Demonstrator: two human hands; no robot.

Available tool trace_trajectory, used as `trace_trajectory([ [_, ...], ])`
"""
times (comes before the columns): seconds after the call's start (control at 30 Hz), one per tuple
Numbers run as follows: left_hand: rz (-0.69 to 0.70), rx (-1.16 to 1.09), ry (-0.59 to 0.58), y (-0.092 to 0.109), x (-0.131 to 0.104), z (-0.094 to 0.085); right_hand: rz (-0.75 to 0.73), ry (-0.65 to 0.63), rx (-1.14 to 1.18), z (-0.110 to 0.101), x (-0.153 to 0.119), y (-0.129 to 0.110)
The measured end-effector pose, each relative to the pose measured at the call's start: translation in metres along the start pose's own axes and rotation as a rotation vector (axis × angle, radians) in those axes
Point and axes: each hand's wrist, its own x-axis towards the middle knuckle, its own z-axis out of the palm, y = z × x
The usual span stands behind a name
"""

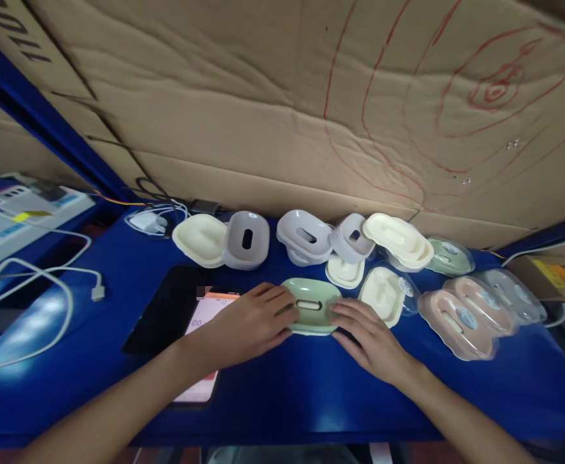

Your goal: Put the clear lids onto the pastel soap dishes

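Note:
A green oval dish (311, 292) with a slot in its middle lies between my hands, a cream piece showing through the slot. My left hand (258, 317) grips the dish's left end with bent fingers. On the right end, the fingers of my right hand (369, 335) hold the rim. Behind the dish are grey-lilac dishes (289, 225) and a small cream piece (344, 272). A larger cream tray (382, 296) lies just right of my right fingers.
A lit phone (200, 390) and a black flat object (161, 316) lie left. Pink dishes (456, 332) under clear covers sit right. Cream trays (200, 240) stand along the cardboard wall (238, 116). White cables (69, 303) cross the left side.

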Motion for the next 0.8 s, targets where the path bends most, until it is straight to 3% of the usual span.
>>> trace_trajectory([
  [0.4,0.076,0.152,-0.013,0.009,0.0,-0.002,-0.097,0.003,-0.247,0.002,0.002,-0.009],
  [0.8,0.068,0.167,0.0,0.017,0.002,-0.001,-0.074,-0.022,-0.187,0.01,-0.001,-0.011],
])
